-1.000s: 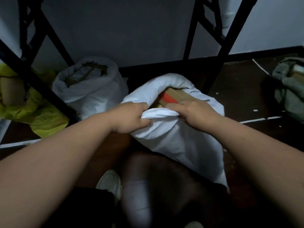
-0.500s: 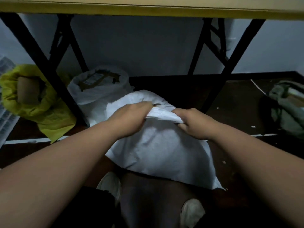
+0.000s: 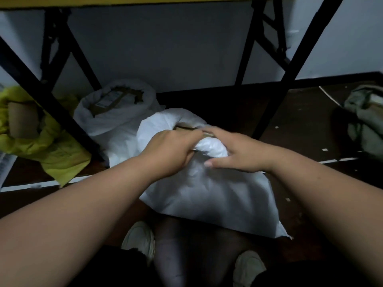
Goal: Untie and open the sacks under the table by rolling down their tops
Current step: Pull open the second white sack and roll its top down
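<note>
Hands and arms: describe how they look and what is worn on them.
Both forearms are bare up to the frame's edge, with no sleeve in view. The left hand and right hand wear no gloves, and no watch, ring or bracelet shows at the wrists or fingers. The dim light hides finer detail.

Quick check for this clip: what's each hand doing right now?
Left hand: gripping the rolled top of the near white sack.
Right hand: fingers curled over the same roll, holding it.
</note>
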